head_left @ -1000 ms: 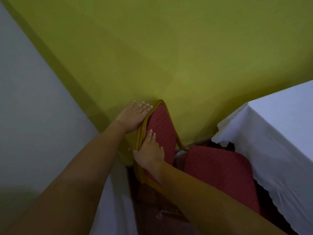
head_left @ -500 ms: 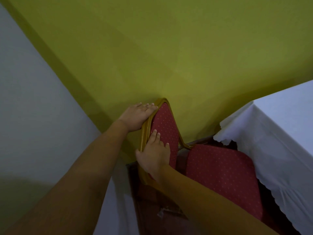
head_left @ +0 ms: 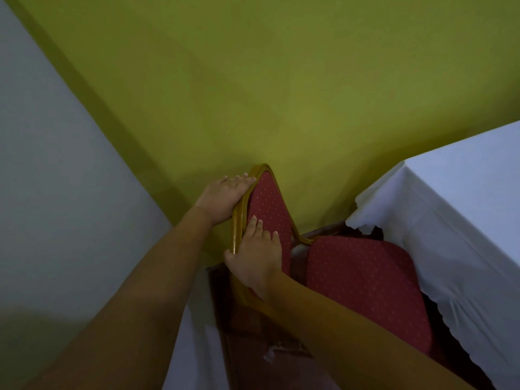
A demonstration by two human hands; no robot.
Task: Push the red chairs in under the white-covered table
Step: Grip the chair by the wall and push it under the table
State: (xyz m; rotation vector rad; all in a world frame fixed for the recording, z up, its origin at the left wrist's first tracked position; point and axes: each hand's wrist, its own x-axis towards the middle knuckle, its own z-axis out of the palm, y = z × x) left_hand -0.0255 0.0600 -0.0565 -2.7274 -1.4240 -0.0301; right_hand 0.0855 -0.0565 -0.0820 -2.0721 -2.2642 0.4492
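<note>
Here the person stands over one red dotted-fabric chair with a golden wooden frame, its padded seat partly tucked beneath the hanging edge of the white scalloped cloth on the counter. The left hand lies flat against the outer side of the backrest near its top, fingers together and extended rather than curled round anything. The right hand wraps the frame lower down, thumb behind the rail and fingers spread over the red padding. I judge this as mid-push: much of the seat is exposed, so the next move calls for a steady shove toward the counter, keeping the chair straight. By count: one chair visible, one covered counter, two hands.
</note>
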